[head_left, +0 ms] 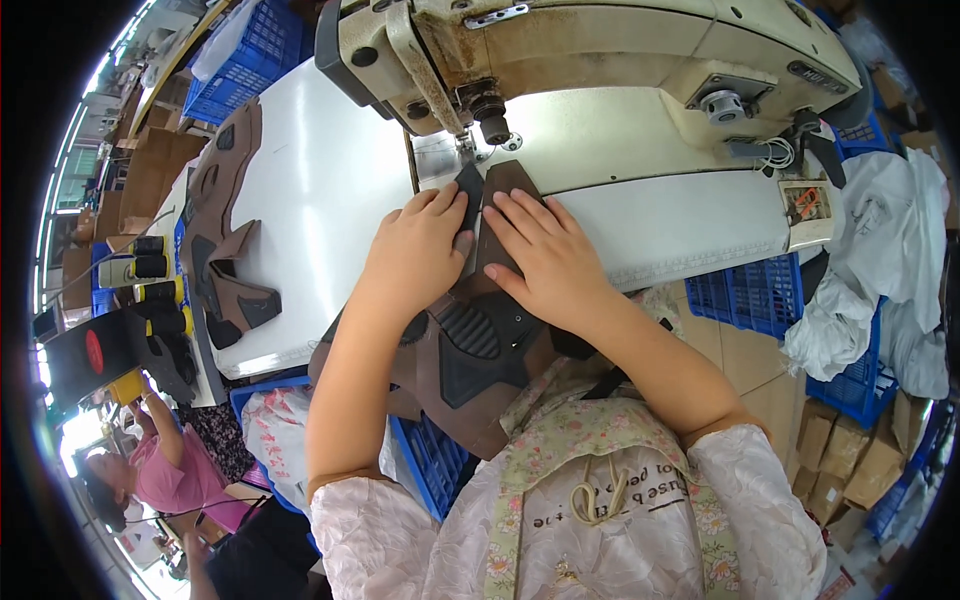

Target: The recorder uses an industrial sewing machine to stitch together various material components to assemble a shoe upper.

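A brown leather-like piece with black patches (485,385) lies over the near edge of the white sewing table, and part of it hangs down towards my lap. Its two narrow ends, one dark and one brown (507,180), reach up close to the presser foot (465,146) of the sewing machine (590,50). My left hand (418,250) lies flat on the dark end, fingers stretched forward. On the brown end rests my right hand (550,255), its fingers spread and thumb apart. Beneath my palms, parts of the piece are hidden.
More brown and black cut pieces (235,265) lie on the table's left side, beside spools of thread (150,266). Blue crates (745,298) stand below the table. White bags (870,230) and cardboard boxes (845,450) sit at right. A person in pink (170,470) works at lower left.
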A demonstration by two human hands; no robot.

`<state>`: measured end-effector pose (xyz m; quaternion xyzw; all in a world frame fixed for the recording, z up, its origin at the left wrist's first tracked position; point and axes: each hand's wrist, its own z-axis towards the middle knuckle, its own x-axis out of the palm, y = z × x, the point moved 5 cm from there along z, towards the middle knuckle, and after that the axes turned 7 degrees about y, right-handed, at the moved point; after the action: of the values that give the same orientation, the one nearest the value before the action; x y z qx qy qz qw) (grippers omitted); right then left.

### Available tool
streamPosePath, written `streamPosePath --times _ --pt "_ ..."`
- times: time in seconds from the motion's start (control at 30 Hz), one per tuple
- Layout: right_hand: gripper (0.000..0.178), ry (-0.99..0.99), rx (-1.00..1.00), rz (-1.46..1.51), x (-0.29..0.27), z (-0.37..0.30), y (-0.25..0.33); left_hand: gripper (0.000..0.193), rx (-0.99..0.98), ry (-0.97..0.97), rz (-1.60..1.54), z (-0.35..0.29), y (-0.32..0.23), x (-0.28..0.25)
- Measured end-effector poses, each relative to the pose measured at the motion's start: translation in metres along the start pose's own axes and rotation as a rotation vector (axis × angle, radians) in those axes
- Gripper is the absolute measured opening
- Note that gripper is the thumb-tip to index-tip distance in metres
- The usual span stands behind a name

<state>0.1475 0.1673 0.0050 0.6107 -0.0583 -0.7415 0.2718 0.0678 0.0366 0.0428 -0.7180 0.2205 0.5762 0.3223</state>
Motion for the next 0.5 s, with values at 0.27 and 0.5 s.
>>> streamPosePath --times 0.27,0.5 --pt "0.058 -0.008 -0.018 0.004 -0.0021 0.0017 0.0006 0.041 -0.122 0.005 -0.160 -0.0039 0.0094 0.0114" --pt "0.057 -0.007 -0.007 0.003 -0.0006 0.0006 -0.0005 0.043 -0.173 -0.020 -0.112 0.0014 0.0055 0.0079"
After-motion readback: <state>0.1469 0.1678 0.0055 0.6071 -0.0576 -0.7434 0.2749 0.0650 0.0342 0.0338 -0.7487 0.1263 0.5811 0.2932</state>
